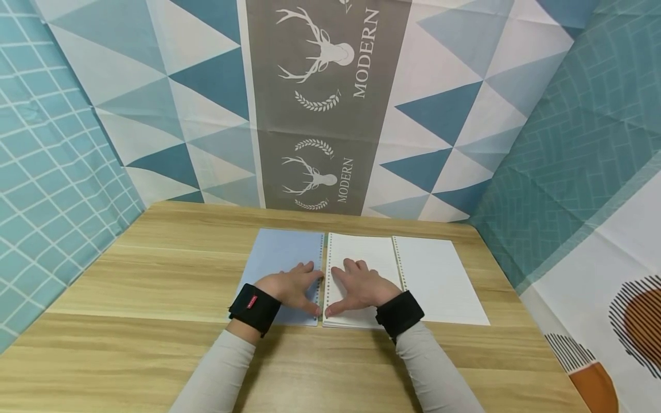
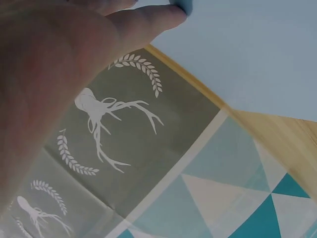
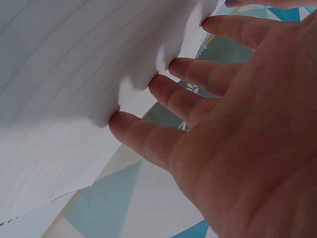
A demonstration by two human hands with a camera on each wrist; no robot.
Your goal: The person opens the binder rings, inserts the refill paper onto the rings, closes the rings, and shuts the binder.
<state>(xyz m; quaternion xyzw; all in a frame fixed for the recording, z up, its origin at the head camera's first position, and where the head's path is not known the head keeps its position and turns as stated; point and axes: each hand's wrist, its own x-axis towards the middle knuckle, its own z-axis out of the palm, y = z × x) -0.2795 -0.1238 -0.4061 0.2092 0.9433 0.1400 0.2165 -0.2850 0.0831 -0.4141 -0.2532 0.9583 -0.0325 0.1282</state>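
A pale blue cover sheet [image 1: 286, 246] lies flat on the table, with a row of punched holes along its right edge. My left hand [image 1: 294, 285] rests on it with spread fingers, near that edge. Just to the right is a stack of white lined loose-leaf paper [image 1: 361, 245], its holes along the left edge. Fingertips of my right hand [image 1: 361, 287] press on this stack, and the lines show in the right wrist view on the paper [image 3: 54, 74]. Both thumbs point toward the narrow gap between stack and cover. Neither hand grips anything.
A white sheet [image 1: 441, 281] with holes on its left side lies right of the stack, beside the right wrist's black band [image 1: 400, 314]. Wood-grain table [image 1: 129, 298] extends around the papers. A patterned cloth [image 1: 320, 126] hangs behind its back edge.
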